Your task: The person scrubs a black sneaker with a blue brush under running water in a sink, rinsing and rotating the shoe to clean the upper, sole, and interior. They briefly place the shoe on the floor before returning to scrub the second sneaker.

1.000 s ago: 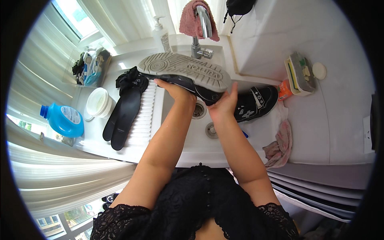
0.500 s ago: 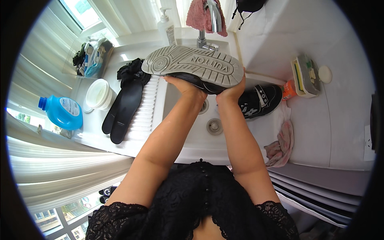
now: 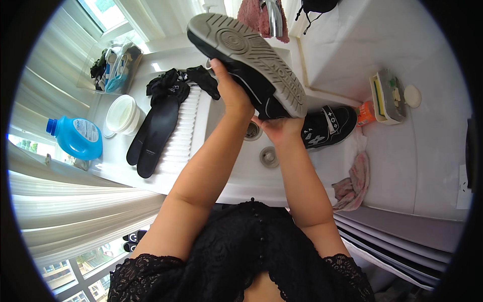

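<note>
A black sneaker [image 3: 251, 63] with a pale grey patterned sole is tilted above the sink [image 3: 229, 163], toe up to the left. My left hand [image 3: 231, 90] grips its upper side near the toe half, thumb up along the edge. Under the heel end, my right hand [image 3: 282, 130] supports it with the fingers partly hidden behind the shoe. A second black sneaker [image 3: 328, 126] with white markings rests in the right part of the sink. On the ribbed washboard surface [image 3: 183, 131] at the left lie two black insoles [image 3: 156, 136] and a bunch of black cloth [image 3: 168, 85].
Left on the counter stand a blue detergent bottle [image 3: 75, 138], a white tub [image 3: 123, 117] and a clear box [image 3: 113, 68] of items. A chrome faucet [image 3: 274, 20] with a pink cloth [image 3: 251, 20] is behind the shoe. A sponge holder [image 3: 387, 95] and a rag [image 3: 354, 183] are at right.
The held sneaker has turned from lying nearly level to a steep slant, with its toe raised and its side showing. My left hand has moved up with it.
</note>
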A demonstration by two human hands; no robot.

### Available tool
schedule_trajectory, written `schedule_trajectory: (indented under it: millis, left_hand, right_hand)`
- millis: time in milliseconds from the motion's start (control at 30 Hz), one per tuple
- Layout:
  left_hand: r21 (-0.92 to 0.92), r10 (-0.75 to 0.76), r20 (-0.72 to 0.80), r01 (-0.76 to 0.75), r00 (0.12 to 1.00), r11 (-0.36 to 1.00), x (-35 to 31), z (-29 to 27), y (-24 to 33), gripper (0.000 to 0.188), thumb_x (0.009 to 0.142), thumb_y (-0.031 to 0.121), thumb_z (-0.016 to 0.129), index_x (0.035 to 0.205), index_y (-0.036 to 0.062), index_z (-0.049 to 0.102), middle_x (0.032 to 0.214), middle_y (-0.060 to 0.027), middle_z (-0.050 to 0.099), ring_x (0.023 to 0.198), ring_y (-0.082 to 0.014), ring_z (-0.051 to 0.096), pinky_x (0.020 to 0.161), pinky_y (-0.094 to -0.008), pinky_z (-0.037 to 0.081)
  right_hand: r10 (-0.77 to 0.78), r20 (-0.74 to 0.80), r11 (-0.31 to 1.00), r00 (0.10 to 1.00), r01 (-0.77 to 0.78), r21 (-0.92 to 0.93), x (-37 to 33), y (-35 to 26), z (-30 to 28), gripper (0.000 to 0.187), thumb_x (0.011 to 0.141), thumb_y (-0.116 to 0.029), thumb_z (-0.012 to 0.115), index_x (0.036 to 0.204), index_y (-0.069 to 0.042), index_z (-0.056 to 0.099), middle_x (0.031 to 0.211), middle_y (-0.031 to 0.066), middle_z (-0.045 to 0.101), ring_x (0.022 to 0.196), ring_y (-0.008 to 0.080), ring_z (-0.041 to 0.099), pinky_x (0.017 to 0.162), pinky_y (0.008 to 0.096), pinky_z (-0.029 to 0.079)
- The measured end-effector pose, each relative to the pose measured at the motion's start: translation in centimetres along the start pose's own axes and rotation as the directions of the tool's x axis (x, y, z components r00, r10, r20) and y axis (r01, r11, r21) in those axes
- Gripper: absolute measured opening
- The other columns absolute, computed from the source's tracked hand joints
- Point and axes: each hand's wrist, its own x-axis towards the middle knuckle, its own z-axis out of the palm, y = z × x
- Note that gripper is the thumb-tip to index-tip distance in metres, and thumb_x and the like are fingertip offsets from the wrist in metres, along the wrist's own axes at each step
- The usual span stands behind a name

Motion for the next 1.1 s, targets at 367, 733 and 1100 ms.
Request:
schedule_trajectory:
  millis: [367,733,1100]
  left_hand:
    - [-0.221,-0.013,-0.030,0.006,0.999,0.975,-1.1,1.9,-0.7,0.087,0.090,0.074,0.027,0.136,0.0018,0.042,0.131,-0.0124,0.051,0.117,-0.0268,0.050,0.102,-0.0376,0.040]
    - [-0.272,-0.030,0.074,0.049,0.997,0.961,-1.5,2.9,0.4,0.086,0.089,0.075,0.026,0.138,0.0073,0.041,0.132,-0.0119,0.051,0.120,-0.0290,0.050,0.103,-0.0395,0.040]
    - [-0.065,-0.304,0.138,0.315,0.943,0.947,-1.1,-0.4,6.1,0.111,0.076,0.089,0.026,0.141,0.0000,0.037,0.141,-0.0180,0.045,0.128,-0.0329,0.045,0.110,-0.0440,0.032]
  right_hand:
    - [-0.154,-0.221,0.965,0.963,0.194,0.174,0.8,0.1,1.0,0.048,0.090,-0.048,0.041,0.118,-0.014,0.061,0.116,0.0051,0.064,0.105,0.0227,0.063,0.087,0.0379,0.054]
    - [-0.148,-0.193,0.977,0.970,0.173,0.122,0.9,0.5,0.0,0.047,0.086,-0.053,0.042,0.114,-0.020,0.061,0.108,-0.0001,0.064,0.094,0.0189,0.062,0.074,0.0341,0.050]
    - [0.104,0.147,0.991,0.984,-0.115,0.069,-1.2,-1.9,-1.6,0.070,0.093,-0.065,0.036,0.132,-0.009,0.051,0.130,0.0094,0.056,0.120,0.0265,0.053,0.100,0.0422,0.045]
